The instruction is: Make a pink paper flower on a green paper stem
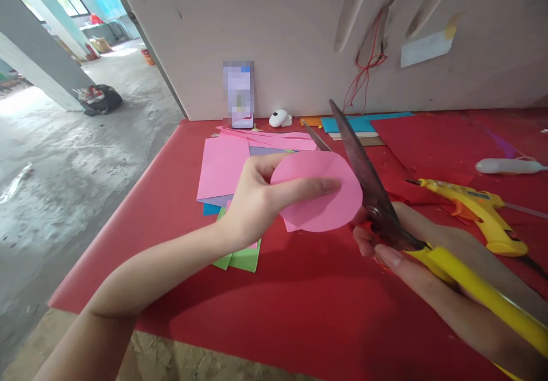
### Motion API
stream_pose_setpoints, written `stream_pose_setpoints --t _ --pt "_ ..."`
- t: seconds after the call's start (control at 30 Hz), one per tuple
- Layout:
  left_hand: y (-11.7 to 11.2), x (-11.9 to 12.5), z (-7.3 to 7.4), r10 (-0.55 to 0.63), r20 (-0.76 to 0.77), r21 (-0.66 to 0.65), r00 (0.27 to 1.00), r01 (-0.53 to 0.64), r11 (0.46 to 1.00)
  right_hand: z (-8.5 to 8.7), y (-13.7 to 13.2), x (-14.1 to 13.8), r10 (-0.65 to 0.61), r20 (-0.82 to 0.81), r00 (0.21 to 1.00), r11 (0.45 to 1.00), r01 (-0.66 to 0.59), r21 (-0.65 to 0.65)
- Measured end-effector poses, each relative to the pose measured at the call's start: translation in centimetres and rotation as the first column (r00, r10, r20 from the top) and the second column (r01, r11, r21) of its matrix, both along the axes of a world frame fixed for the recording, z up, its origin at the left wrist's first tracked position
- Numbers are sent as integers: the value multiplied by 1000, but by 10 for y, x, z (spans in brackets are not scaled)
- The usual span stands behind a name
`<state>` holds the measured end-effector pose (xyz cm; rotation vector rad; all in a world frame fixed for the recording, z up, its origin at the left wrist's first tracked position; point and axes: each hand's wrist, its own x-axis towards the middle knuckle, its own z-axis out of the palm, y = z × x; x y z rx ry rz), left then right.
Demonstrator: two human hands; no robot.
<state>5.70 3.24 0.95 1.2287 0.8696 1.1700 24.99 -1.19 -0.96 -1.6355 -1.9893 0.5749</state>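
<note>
My left hand (261, 195) pinches a pink paper disc (319, 193) between thumb and fingers and holds it above the red table (180, 215). My right hand (428, 261) grips yellow-handled scissors (372, 193). Their dark blades are spread apart, with the upper blade lying along the disc's right edge and the other blade's tip showing behind the disc. A stack of pink, blue and green paper sheets (225, 170) lies under and behind my left hand.
A yellow glue gun (479, 210) lies at the right, with a white glue stick (507, 166) beyond it. A phone (238, 96) leans on the back board beside a small white object (280, 118). Blue and red sheets (363, 123) lie at the back. The table's left edge drops to a concrete floor.
</note>
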Motion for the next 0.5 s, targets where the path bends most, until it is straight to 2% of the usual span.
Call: stream_pose_setpoints --t 0.1,0.23,0.5 --pt "0 0 0 -4 2 7 1000 4 1000 5 0 1 84 -59 995 993 -89 -79" --pt "-1 0 0 -6 14 12 1000 6 1000 9 0 2 87 -63 994 995 -90 -49" --pt "0 1 -1 -29 30 -1 999 29 1000 5 -1 3 125 -98 987 991 -129 -38"
